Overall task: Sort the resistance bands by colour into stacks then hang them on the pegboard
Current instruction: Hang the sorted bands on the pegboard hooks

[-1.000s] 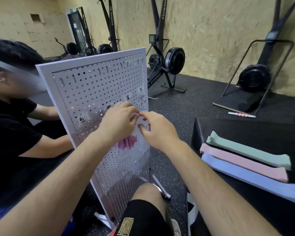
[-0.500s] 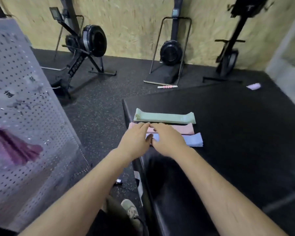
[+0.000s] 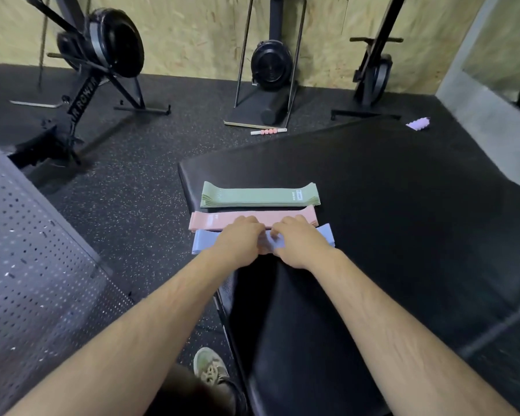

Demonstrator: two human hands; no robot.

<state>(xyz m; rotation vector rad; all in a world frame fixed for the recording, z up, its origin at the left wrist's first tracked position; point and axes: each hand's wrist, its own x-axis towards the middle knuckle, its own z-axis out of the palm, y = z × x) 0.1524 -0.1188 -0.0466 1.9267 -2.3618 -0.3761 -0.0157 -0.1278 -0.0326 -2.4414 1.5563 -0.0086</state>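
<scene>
Blue stack [image 3: 203, 243] is lying nearest on the black pad [image 3: 403, 205], touching the pink stack [image 3: 210, 220]. Left hand [image 3: 240, 240] and right hand [image 3: 297, 243], side by side, are pinching its middle. Probably light and floppy, so the ends will sag.

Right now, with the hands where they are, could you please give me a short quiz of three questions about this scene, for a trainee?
1. True or false: the green stack lies farthest from the person on the black pad.
2. Which stack do the left hand and the right hand hold? A. the green stack B. the blue stack C. none
3. How many sorted stacks lie on the black pad?
Key: 1 true; 2 B; 3 three.
</scene>
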